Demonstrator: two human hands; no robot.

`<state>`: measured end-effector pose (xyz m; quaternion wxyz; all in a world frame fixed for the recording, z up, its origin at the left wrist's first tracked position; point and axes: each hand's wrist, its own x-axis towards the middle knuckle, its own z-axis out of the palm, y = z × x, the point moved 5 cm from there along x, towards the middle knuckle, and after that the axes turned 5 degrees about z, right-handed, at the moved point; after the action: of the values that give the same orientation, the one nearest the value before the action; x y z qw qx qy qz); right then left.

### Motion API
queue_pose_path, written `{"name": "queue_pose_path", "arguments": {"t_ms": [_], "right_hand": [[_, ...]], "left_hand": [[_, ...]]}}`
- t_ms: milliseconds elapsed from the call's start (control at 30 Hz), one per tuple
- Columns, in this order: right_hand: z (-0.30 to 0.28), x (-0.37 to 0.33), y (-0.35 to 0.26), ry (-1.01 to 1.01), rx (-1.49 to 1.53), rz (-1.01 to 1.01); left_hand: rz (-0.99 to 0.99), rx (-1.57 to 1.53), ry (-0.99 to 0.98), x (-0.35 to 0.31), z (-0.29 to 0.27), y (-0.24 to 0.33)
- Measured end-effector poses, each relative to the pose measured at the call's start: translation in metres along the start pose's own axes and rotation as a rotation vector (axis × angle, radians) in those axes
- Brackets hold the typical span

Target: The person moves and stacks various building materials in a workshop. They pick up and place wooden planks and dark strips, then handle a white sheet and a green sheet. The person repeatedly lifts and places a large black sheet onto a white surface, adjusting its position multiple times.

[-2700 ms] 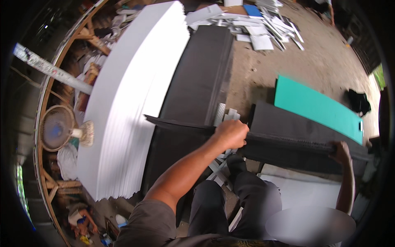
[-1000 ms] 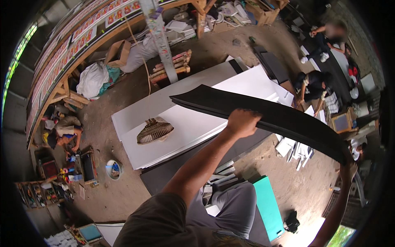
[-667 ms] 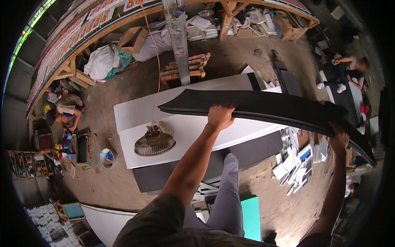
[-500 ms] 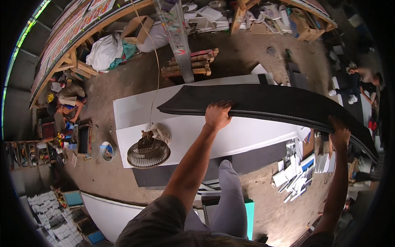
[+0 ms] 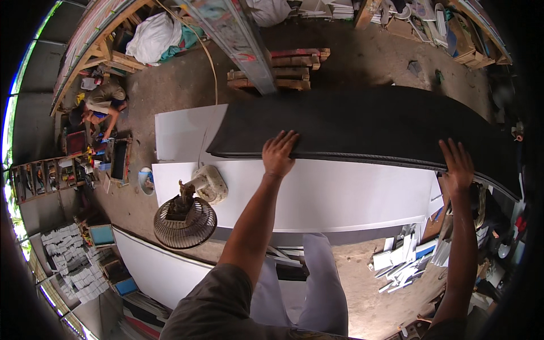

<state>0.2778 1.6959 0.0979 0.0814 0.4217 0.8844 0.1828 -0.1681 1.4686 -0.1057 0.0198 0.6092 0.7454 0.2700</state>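
A stack of wide, flexible black sheets [image 5: 351, 124] lies across the white sheets [image 5: 294, 195] in front of me, its right end drooping. My left hand [image 5: 279, 153] rests on the near edge of the black stack, left of its middle, fingers stretched over the top. Farther right along that edge, my right hand [image 5: 457, 164] lies with its fingers spread on the top sheet. Both hands look open and touch the stack; whether a thumb hooks under the edge is hard to see. An old caged fan [image 5: 186, 222] stands to the left of my left forearm.
A metal post [image 5: 241, 45] rises beyond the sheets, beside stacked wooden beams [image 5: 294, 59]. White offcuts [image 5: 405, 260] lie on the floor at right. Another person [image 5: 105, 105] crouches at far left near a bucket [image 5: 146, 180]. A cord [image 5: 212, 62] hangs above the fan.
The black stack has come down from its raised, arched position and spread flatter over the white sheets. My fingers have gone from gripping its edge to lying stretched on top.
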Motion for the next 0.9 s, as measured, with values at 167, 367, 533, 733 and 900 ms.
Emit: {"name": "queue_pose_path", "arguments": {"t_ms": [167, 367, 533, 733, 900], "right_hand": [[0.067, 0.036, -0.034, -0.024, 0.035, -0.083], [0.146, 0.042, -0.057, -0.011, 0.155, -0.154], [0.185, 0.059, -0.124, 0.002, 0.334, -0.231], [0.215, 0.066, -0.163, 0.066, 0.374, -0.208], [0.224, 0.065, -0.185, -0.211, 0.213, -0.434]], "left_hand": [[-0.047, 0.101, -0.035, -0.014, 0.018, -0.03], [-0.096, 0.196, -0.117, -0.025, 0.032, -0.047], [-0.209, 0.298, -0.206, -0.044, 0.024, -0.091], [-0.235, 0.383, -0.298, -0.036, 0.023, -0.119], [-0.364, 0.397, -0.64, -0.028, 0.016, -0.117]]}}
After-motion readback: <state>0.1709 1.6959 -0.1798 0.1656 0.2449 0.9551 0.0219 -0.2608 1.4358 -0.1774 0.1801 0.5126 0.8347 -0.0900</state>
